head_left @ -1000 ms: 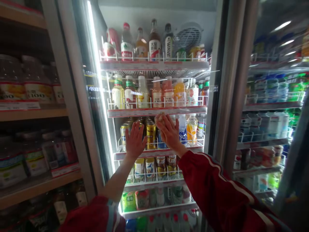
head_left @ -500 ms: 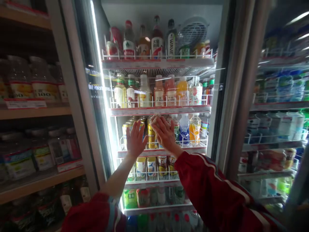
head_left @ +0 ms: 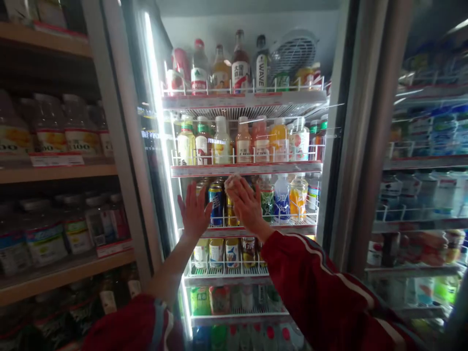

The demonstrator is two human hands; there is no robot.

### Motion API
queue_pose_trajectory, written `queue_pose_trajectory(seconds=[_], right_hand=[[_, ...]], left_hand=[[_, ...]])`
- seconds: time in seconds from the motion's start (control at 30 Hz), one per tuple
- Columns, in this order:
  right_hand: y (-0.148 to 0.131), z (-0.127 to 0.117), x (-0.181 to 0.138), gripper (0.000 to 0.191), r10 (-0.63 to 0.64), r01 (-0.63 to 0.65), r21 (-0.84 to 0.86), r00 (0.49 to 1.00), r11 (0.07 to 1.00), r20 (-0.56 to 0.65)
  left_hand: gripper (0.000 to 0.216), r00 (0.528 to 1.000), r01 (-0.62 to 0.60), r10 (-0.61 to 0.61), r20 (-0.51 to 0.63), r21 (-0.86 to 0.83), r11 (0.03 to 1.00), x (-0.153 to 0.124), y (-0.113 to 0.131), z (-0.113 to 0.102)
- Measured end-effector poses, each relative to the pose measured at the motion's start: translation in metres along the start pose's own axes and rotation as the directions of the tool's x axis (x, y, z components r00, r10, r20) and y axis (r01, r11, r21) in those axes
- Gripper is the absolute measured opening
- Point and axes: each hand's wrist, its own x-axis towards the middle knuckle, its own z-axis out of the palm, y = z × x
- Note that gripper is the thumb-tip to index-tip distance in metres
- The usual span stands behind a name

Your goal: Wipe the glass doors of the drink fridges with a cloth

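Note:
A glass fridge door stands before me, with faint reflections across it. My left hand (head_left: 195,209) is raised against the glass with its fingers spread and nothing in it. To its right, my right hand (head_left: 247,204) presses a crumpled whitish cloth (head_left: 231,182) to the door, most of the cloth hidden under the fingers. Behind the glass, a blue can (head_left: 216,205) shows between my hands. A green-labelled bottle (head_left: 267,201), a blue bottle (head_left: 282,199) and an orange drink bottle (head_left: 298,197) stand right of my right hand.
Several lit fridge shelves (head_left: 248,169) carry bottles and cans behind wire rails. A metal door frame (head_left: 376,122) borders the right side, with another stocked fridge beyond. At the left, wooden shelves (head_left: 73,168) hold more bottles.
My left hand has shifted left and its fingers are spread wider, uncovering the blue can. My right hand stays on the cloth, moved slightly left. The view has shifted a little.

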Motion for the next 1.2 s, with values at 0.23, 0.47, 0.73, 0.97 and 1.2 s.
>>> queue_pose_trajectory(seconds=[0.23, 0.47, 0.73, 0.97, 1.2], right_hand=[[0.013, -0.002, -0.003, 0.043, -0.008, 0.007, -0.007, 0.999, 1.000, -0.038], [0.029, -0.006, 0.011, 0.043, 0.176, -0.186, -0.061, 0.975, 0.981, -0.136], [-0.013, -0.002, -0.009, 0.044, -0.120, 0.120, 0.008, 0.988, 0.993, 0.099], [0.030, -0.010, -0.002, 0.044, 0.144, -0.150, -0.038, 0.980, 0.988, -0.134], [-0.015, -0.003, -0.021, 0.046, -0.077, 0.076, 0.017, 0.993, 0.997, 0.090]], left_hand=[[0.053, 0.998, -0.022, 0.022, 0.056, -0.005, 1.000, -0.007, -0.005, -0.008], [0.051, 0.996, 0.042, -0.042, 0.073, 0.011, 0.999, -0.007, 0.006, -0.010], [0.050, 0.994, 0.080, -0.079, 0.079, 0.000, 0.997, -0.004, 0.013, -0.013], [0.051, 0.994, 0.059, -0.058, 0.091, -0.012, 0.998, -0.006, 0.012, -0.016], [0.054, 0.993, 0.073, -0.070, 0.092, -0.029, 0.997, -0.010, 0.013, -0.013]])
